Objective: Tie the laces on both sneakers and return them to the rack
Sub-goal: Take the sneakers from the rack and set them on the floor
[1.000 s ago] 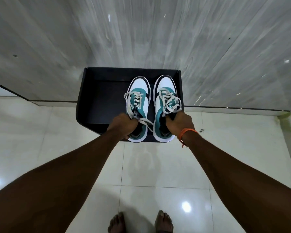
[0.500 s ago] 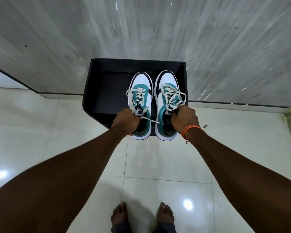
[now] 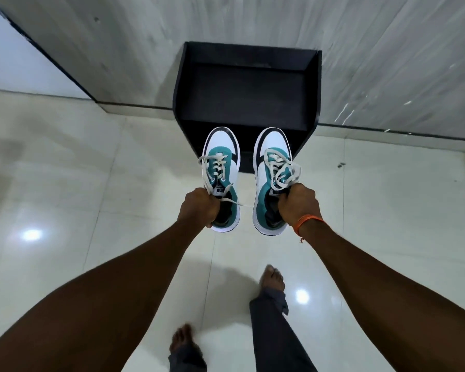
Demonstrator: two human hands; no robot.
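Two white, teal and black sneakers hang in the air above the floor, just in front of the black rack [image 3: 249,89]. My left hand [image 3: 198,208] grips the left sneaker [image 3: 222,167] at its tongue and collar. My right hand [image 3: 298,204], with an orange thread on the wrist, grips the right sneaker [image 3: 270,167] the same way. Both toes point toward the rack. The white laces lie in loose loops over the uppers, and one lace end trails from the left sneaker across the gap between the shoes.
The rack is an open black box with an empty shelf, standing against a grey marbled wall [image 3: 360,36]. Glossy white floor tiles [image 3: 91,170] surround it. My bare feet [image 3: 273,277] stand below, one stepped forward.
Both sneakers have come off the rack shelf and back toward me, now held above the floor. The rack shelf is empty, and my feet have shifted.
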